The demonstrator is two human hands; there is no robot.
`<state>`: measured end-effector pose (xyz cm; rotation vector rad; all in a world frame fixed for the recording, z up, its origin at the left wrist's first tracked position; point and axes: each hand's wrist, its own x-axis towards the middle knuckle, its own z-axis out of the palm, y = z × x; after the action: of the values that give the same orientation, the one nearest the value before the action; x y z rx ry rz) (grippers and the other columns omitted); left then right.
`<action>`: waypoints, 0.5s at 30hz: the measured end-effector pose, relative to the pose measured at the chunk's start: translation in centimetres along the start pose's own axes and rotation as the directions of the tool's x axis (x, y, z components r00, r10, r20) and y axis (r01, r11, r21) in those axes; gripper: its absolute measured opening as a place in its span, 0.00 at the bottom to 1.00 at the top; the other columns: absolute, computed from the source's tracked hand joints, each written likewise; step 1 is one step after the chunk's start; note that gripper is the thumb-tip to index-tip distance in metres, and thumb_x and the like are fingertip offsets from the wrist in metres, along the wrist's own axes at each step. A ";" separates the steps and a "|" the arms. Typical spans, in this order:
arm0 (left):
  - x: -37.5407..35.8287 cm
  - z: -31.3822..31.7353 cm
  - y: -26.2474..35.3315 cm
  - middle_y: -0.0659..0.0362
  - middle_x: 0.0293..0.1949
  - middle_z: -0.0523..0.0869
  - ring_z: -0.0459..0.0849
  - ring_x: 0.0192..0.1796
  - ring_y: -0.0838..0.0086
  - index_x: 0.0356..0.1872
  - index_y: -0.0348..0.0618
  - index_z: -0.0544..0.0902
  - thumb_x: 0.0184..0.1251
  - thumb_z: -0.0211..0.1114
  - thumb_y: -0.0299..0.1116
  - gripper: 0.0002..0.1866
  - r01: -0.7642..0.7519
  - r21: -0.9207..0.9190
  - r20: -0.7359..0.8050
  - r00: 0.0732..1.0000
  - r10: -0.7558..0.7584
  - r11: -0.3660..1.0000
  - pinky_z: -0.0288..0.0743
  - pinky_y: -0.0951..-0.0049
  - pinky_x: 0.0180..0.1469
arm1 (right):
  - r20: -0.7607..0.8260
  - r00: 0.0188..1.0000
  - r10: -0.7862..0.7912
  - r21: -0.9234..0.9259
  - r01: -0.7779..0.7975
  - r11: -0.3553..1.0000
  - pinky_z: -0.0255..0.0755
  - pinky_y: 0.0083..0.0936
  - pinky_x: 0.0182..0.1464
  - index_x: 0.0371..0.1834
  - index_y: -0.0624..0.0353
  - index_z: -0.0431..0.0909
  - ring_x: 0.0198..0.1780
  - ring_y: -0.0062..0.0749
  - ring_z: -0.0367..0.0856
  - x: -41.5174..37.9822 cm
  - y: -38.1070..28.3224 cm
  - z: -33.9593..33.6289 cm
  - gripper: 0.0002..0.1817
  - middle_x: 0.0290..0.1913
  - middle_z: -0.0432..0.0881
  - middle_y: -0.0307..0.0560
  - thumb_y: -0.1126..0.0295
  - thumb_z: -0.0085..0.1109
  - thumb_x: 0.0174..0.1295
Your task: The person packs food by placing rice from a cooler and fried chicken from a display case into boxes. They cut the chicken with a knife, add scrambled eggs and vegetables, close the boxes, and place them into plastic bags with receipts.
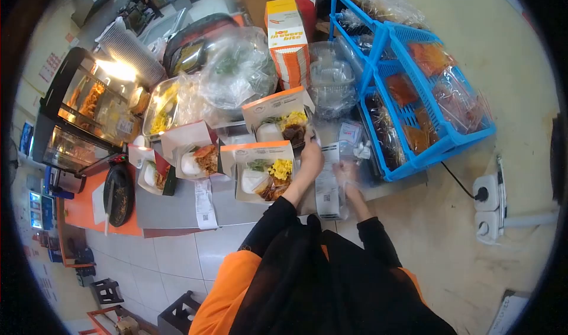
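Observation:
My left hand (311, 159) is at the right edge of the rear food box (260, 111), its fingers closed against the box's side. That box holds rice, yellow shredded food, greens and dark meat. Just in front stands another lidded-open food box (236, 184) with rice, greens, yellow food and browned meat. My right hand (348, 173) seems to be in a clear plastic glove, fingers curled beside a long printed receipt (327, 187); what it holds, if anything, is hidden. Small clear sachets (360, 150) lie beyond it.
Two smaller food boxes (188, 142) (145, 154) stand left, near a hanging receipt (205, 205). Blue baskets (449, 135) with bagged food stand right. Behind are clear plastic containers (331, 80), an orange-striped carton (290, 60) and a metal tray (155, 107). A lit display case (71, 98) stands far left.

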<state>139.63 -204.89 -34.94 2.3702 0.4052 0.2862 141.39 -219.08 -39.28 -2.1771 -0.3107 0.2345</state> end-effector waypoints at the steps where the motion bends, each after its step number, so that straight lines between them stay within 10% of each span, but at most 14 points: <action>1: 0.7 0.7 -0.8 0.38 0.53 0.66 0.76 0.43 0.42 0.45 0.27 0.71 0.47 0.57 0.19 0.19 -0.013 0.059 0.006 1.000 0.013 0.998 0.74 0.56 0.44 | 0.012 1.000 0.006 -0.058 -0.005 0.998 0.69 0.39 0.35 0.30 0.62 0.78 0.30 0.51 0.78 1.0 0.2 0.6 0.15 0.25 0.78 0.59 0.60 0.53 0.54; 3: 1.3 -0.3 -0.4 0.38 0.53 0.65 0.76 0.43 0.42 0.45 0.27 0.71 0.47 0.57 0.19 0.19 -0.030 0.174 0.023 0.999 0.027 0.984 0.73 0.55 0.45 | 0.043 0.999 0.024 -0.176 -0.016 0.984 0.69 0.43 0.35 0.27 0.63 0.78 0.33 0.57 0.77 2.5 -0.8 1.4 0.15 0.27 0.77 0.61 0.60 0.52 0.54; 4: 0.4 -2.5 2.0 0.36 0.51 0.67 0.73 0.46 0.41 0.44 0.26 0.70 0.49 0.56 0.20 0.18 0.098 0.045 0.163 0.981 -0.105 0.994 0.71 0.55 0.48 | -0.135 0.944 -0.302 -0.150 0.282 0.948 0.68 0.44 0.35 0.32 0.63 0.77 0.33 0.57 0.77 2.9 0.4 2.9 0.16 0.29 0.78 0.61 0.59 0.50 0.57; 6: -1.6 -4.5 4.0 0.36 0.50 0.68 0.71 0.49 0.42 0.44 0.26 0.70 0.49 0.55 0.21 0.18 0.030 -0.074 0.135 0.991 -0.020 0.997 0.69 0.56 0.50 | -0.082 0.917 -0.391 -0.151 0.376 0.914 0.69 0.44 0.35 0.37 0.62 0.75 0.35 0.58 0.77 4.4 0.7 2.5 0.17 0.30 0.78 0.62 0.58 0.48 0.60; 9: -7.6 -9.5 6.1 0.37 0.50 0.70 0.68 0.54 0.44 0.48 0.27 0.70 0.50 0.53 0.21 0.20 -0.040 -0.222 0.100 0.993 0.064 0.974 0.66 0.59 0.56 | 0.096 0.995 -0.026 -0.209 0.046 0.977 0.69 0.44 0.36 0.45 0.62 0.72 0.36 0.58 0.77 3.2 -7.0 -2.4 0.17 0.32 0.78 0.61 0.60 0.43 0.64; 11: -13.1 -14.3 4.8 0.43 0.55 0.70 0.69 0.59 0.54 0.58 0.33 0.64 0.54 0.59 0.24 0.27 -0.140 -0.186 0.040 0.988 0.150 0.973 0.60 0.66 0.61 | -0.173 0.953 -0.250 -0.036 0.248 0.968 0.70 0.42 0.37 0.44 0.62 0.73 0.35 0.54 0.78 -0.3 -10.0 -4.4 0.16 0.35 0.79 0.58 0.61 0.45 0.64; 13: -18.1 -17.4 0.3 0.49 0.60 0.67 0.66 0.62 0.64 0.64 0.38 0.57 0.54 0.59 0.21 0.34 0.213 -0.480 0.196 0.972 -0.132 0.851 0.58 0.67 0.63 | -0.046 0.940 -0.339 0.210 0.341 0.916 0.72 0.39 0.35 0.45 0.60 0.74 0.34 0.48 0.79 -3.9 -11.3 -2.6 0.14 0.37 0.79 0.55 0.63 0.48 0.62; 15: -21.2 -17.2 -4.3 0.53 0.60 0.67 0.65 0.62 0.70 0.66 0.41 0.54 0.52 0.61 0.17 0.39 0.323 -0.677 0.090 0.928 -0.362 0.662 0.59 0.70 0.62 | 0.160 0.624 -0.765 0.162 0.748 0.643 0.73 0.34 0.34 0.45 0.58 0.74 0.33 0.43 0.80 -5.9 -11.8 1.5 0.15 0.35 0.80 0.53 0.62 0.52 0.58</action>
<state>113.72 -199.10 -27.30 1.5160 0.6384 0.2611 133.76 -213.06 -30.23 -1.7462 -1.2948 -0.0089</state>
